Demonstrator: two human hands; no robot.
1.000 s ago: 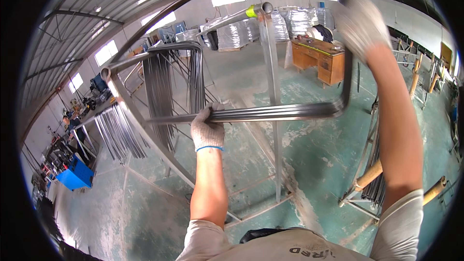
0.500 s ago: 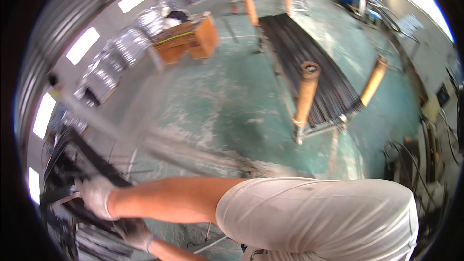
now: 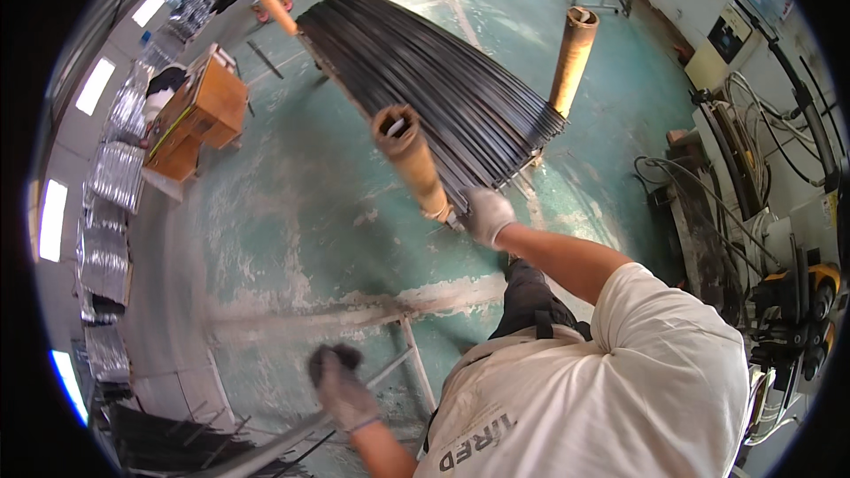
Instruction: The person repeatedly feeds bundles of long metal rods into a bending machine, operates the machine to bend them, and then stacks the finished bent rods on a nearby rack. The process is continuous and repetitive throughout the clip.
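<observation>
My right hand [image 3: 487, 217], in a pale glove, is closed around the near end of a long black strip at the left side of a stack of black strips [image 3: 425, 80]. The stack lies lengthwise on a low rack, and a brown tube post [image 3: 412, 164] stands just left of that hand. My left hand [image 3: 345, 398] hangs low over the floor, apart from the stack. Its glove is pale at the back and dark about the fingers. Blur hides how the fingers are bent. A thin metal bar [image 3: 390, 367] runs beside it.
A second tube post [image 3: 574, 62] rises at the rack's right corner. Left stands a wooden desk [image 3: 208, 111], with silver-wrapped bundles [image 3: 111, 221] along the wall. More dark strips [image 3: 168, 443] lie at lower left. Machinery with cables [image 3: 797, 301] lines the right side.
My view has swung rightward. Both hands were by the dark strips at lower left; my right hand has come across to the stack's near end. My left hand has moved away from those strips.
</observation>
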